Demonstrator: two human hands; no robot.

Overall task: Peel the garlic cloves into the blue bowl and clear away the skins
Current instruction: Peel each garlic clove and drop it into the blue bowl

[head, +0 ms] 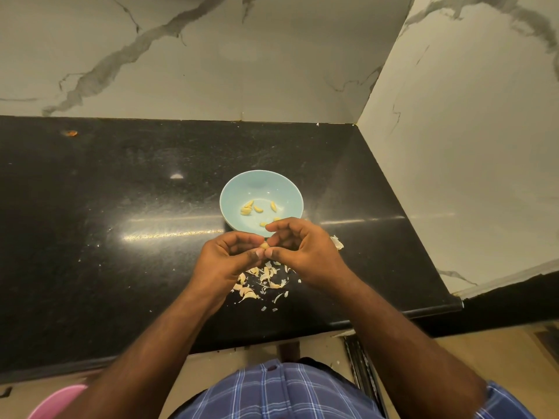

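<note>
Both hands, left hand [230, 255] and right hand [302, 249], pinch one garlic clove [264, 245] just short of the blue bowl [239, 189], where a slip could drop it among the skins [263, 282].

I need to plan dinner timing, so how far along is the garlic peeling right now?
Done: several peeled cloves lie in the blue bowl. In hand: the left hand and right hand pinch one garlic clove between them, just in front of the bowl. Left: drop that clove in, then clear the skins scattered on the black counter.
</note>
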